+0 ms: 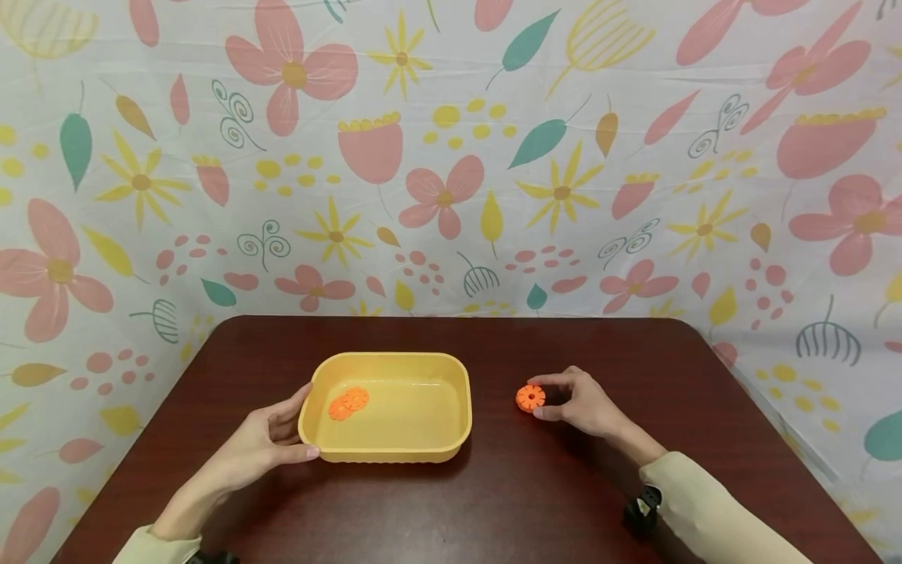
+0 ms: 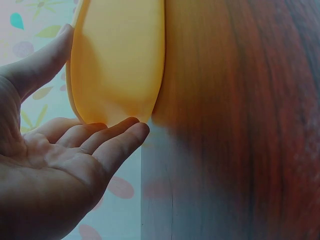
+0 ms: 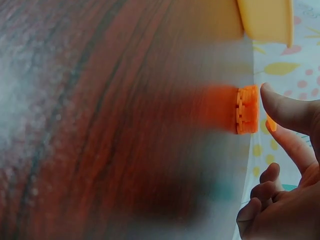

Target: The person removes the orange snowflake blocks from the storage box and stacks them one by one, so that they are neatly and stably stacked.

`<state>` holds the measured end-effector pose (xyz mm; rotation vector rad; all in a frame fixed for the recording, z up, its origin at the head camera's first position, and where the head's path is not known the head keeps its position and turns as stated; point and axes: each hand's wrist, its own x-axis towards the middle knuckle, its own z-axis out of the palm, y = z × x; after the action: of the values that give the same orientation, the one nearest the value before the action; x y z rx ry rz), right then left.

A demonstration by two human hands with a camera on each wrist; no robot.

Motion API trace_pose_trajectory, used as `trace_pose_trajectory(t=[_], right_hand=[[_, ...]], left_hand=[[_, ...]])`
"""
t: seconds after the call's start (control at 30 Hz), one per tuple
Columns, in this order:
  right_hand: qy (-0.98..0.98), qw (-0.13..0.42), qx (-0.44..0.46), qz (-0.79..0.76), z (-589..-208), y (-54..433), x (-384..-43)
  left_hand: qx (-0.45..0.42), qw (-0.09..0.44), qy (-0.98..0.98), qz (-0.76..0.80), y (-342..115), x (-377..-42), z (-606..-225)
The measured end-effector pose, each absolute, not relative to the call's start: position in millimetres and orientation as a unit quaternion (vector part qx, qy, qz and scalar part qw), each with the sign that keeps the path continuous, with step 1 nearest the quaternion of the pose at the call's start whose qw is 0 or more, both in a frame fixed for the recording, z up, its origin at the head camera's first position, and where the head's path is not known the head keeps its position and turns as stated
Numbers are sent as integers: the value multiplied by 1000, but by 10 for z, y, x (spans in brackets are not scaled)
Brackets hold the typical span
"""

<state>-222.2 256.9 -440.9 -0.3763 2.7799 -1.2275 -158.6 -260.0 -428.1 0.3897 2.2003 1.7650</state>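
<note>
A yellow plastic tray [image 1: 384, 457] rests on the table with two orange notched discs [image 1: 349, 403] overlapping inside it, toward its left end. My left hand [image 1: 259, 446] holds the tray's left end, thumb at the near corner and fingers along the side wall; the left wrist view shows the tray [image 2: 120, 55] between thumb and fingers. To the right of the tray, my right hand [image 1: 583, 403] pinches an orange disc [image 3: 271, 122] between thumb and index finger, just over a short stack of like discs [image 3: 247, 110] on the table. The other right fingers are curled in.
The dark reddish-brown table [image 1: 451, 517] has a glossy top and rounded far corners. Behind it and along the sides hangs a white cloth [image 1: 451, 258] printed with flowers and leaves. A black band [image 1: 641, 511] sits at my right sleeve.
</note>
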Motion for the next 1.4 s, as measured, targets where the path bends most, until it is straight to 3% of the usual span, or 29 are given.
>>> trace_pose_trajectory(t=[1.4], right_hand=[[918, 35, -126, -375, -4428, 2538, -2235]], left_hand=[[117, 152, 772, 606, -2586, -1589, -4296]])
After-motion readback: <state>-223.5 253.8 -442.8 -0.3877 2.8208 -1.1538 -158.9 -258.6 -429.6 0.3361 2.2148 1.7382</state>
